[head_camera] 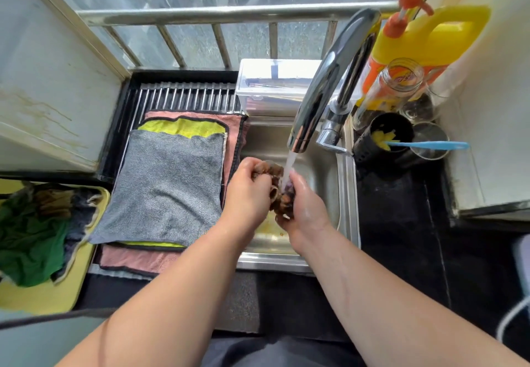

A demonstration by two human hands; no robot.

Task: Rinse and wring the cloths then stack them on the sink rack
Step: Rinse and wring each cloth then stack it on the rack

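- Two hands are closed on one brown cloth (277, 194): the fingers (252, 167) of the left hand (246, 194) are curled round its upper bunch, and the lower end is wrapped by the right hand (305, 209).
- The cloth is held wadded between the palms, over the sink (347, 194). It is struck at its twelve o'clock edge by the water stream (290, 161) from the tap (329, 80).
- The step in hand is judged to be rinsing, with wringing not yet begun.
- The wad looks tight, so its inner folds are probably not being flushed. The grip should be loosened and the cloth opened and turned under the stream until every fold has been reached.
- When wringing is begun, the cloth should be kept low over the basin and twisted with the hands turned in opposite directions. Run-off is then dropped into the sink and not onto the stack at nine o'clock.
- At nine o'clock of the hands, three cloths are laid flat on the sink rack (183, 97): a grey cloth (169, 189) on top, a yellow-green cloth (183, 127) under it, and a pink cloth (235, 125) at the bottom.
- The wrung cloth should be shaken out, spread flat and set squarely on the grey one.
- Farther out at eight o'clock, a green cloth (28, 240) and other crumpled cloths are heaped on a yellow tray (51, 295); these are presumed to be awaiting their rinse.
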